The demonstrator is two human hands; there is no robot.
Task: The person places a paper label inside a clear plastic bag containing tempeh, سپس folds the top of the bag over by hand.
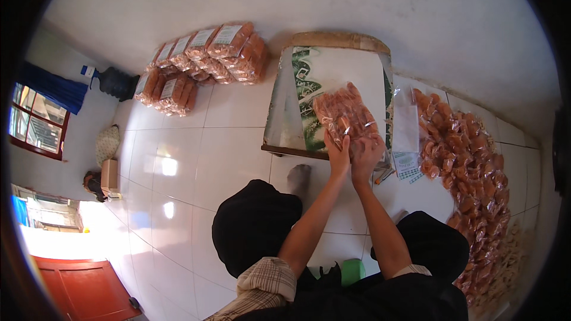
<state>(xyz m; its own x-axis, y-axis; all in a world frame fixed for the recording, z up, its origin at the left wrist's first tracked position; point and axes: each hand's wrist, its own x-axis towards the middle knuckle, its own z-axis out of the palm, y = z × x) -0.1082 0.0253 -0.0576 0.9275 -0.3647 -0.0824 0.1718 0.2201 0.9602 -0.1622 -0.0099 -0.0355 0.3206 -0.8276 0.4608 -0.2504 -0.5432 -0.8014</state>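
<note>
A clear plastic bag of orange-brown crackers [345,109] lies on a low table [348,59] with a white, green-patterned top. My left hand [338,156] is closed on the bag's near end, thumb on top of the plastic. Close beside it, my right hand [367,153] grips the same end, fingers bent round the gathered plastic. The bag's far end rests flat on the tabletop. What the fingers press underneath is hidden.
Packed cracker bags [232,50] are stacked by the wall at left. Many filled bags [470,184] spread over the floor at right, beside clear plastic sheets [405,122], printed labels [407,165] and an orange-handled tool [383,176]. A water jug [117,83] stands far left.
</note>
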